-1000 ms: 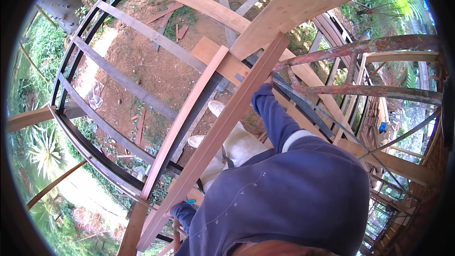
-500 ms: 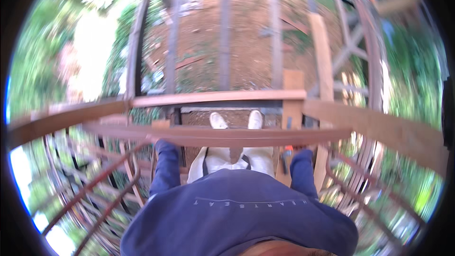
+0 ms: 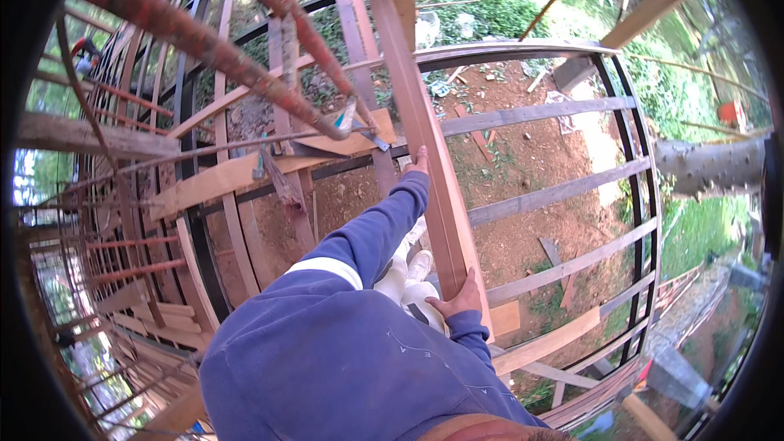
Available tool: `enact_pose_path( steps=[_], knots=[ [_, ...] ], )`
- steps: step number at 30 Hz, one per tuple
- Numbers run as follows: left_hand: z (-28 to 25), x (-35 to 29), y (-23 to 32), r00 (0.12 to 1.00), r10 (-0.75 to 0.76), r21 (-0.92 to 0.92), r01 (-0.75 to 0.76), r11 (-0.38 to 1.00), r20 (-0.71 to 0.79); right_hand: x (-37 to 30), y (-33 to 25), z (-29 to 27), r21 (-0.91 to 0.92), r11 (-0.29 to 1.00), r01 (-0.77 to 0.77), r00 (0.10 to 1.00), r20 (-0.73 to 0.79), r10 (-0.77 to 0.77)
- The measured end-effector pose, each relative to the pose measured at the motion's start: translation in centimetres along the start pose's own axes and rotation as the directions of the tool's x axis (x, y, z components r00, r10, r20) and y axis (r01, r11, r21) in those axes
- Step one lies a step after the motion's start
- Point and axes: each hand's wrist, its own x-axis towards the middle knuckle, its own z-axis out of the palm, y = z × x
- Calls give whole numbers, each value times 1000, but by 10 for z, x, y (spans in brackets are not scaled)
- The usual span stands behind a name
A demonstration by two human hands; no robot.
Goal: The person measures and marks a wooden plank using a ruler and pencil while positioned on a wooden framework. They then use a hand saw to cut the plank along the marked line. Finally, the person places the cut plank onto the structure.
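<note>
A long reddish-brown wooden plank [image 3: 433, 171] runs away from my body, over the open floor frame. My left hand [image 3: 417, 163], arm stretched out, is closed on the plank's left edge partway along; its fingers are partly hidden. Close to my body, my right hand [image 3: 462, 297] grips the near end, thumb and fingers spread across its width. Below the plank my white shoes [image 3: 420, 265] show in part. Left of my left hand lies a lighter wooden board [image 3: 204, 184] across the frame.
Rusty red scaffold pipes [image 3: 196, 45] slant across the upper left. Dark metal beams [image 3: 633, 196] and spaced wooden slats [image 3: 563, 196] form an open grid, with bare soil [image 3: 523, 163] showing through. A thick trunk [image 3: 710, 167] stands at the right, beyond the frame.
My view and body have turned. The plank, earlier crosswise in front of me between both hands, now points away from me. Both hands still hold it, the left one now farther out.
</note>
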Motion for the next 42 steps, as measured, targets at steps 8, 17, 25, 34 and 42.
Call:
enact_pose_path(
  steps=[8,17,25,34,42],
  knots=[
    [0,-34,-3,997,29,-208,-13,978,78,36,17,31,-190,981,-42,996,72,56],
    [-4,-136,-167,841,158,-283,-6,959,518,38,24,25,-133,982,138,990,22,-136],
    [-34,-100,-351,782,91,403,-413,817,616,44,24,20,-245,965,93,994,-34,-105],
    [-137,-50,-445,946,-159,494,-1,870,281,40,22,30,-193,968,159,984,-51,-171],
    [-195,6,-418,940,-40,62,20,998,338,41,24,40,-216,975,60,995,-61,-74]
  ],
)
